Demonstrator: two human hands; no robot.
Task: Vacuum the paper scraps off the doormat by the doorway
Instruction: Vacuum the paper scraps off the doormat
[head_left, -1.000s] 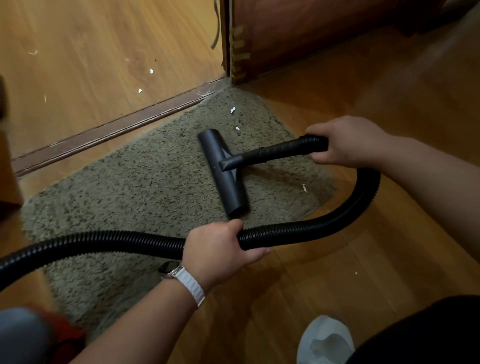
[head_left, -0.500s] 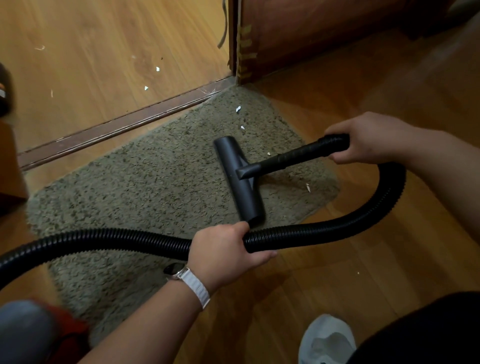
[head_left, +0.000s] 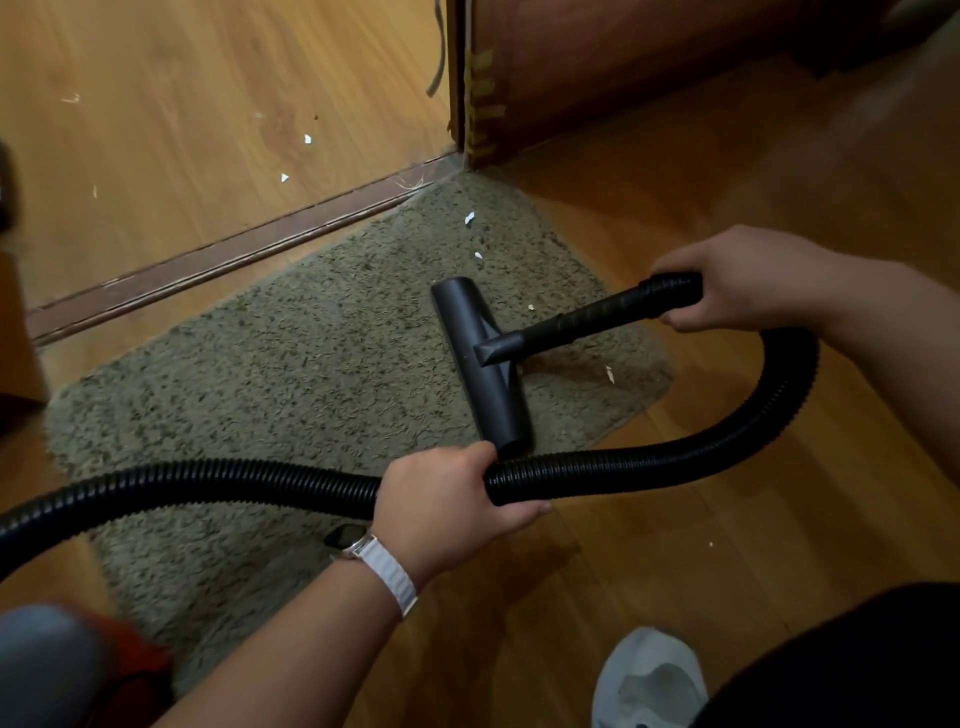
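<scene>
A shaggy grey-green doormat (head_left: 291, 374) lies on the wood floor beside the doorway threshold. The black vacuum nozzle (head_left: 480, 358) rests flat on the mat's right part. My right hand (head_left: 737, 280) grips the black wand (head_left: 597, 317) where it joins the hose. My left hand (head_left: 447, 499) grips the ribbed black hose (head_left: 675, 457), which loops round to the right and also runs off to the left. Small white paper scraps (head_left: 469, 218) lie on the mat near the door corner, with others right of the nozzle.
The dark wooden threshold strip (head_left: 234, 260) runs diagonally beyond the mat. More scraps (head_left: 307, 139) lie on the floor past it. A brown door edge (head_left: 478, 83) stands at the top. A white shoe (head_left: 649, 680) is at the bottom right, something red and grey at the bottom left.
The nozzle has slid right and toward me across the mat, and my right hand has drawn back to the right with the wand. A scrap shows just right of the nozzle.
</scene>
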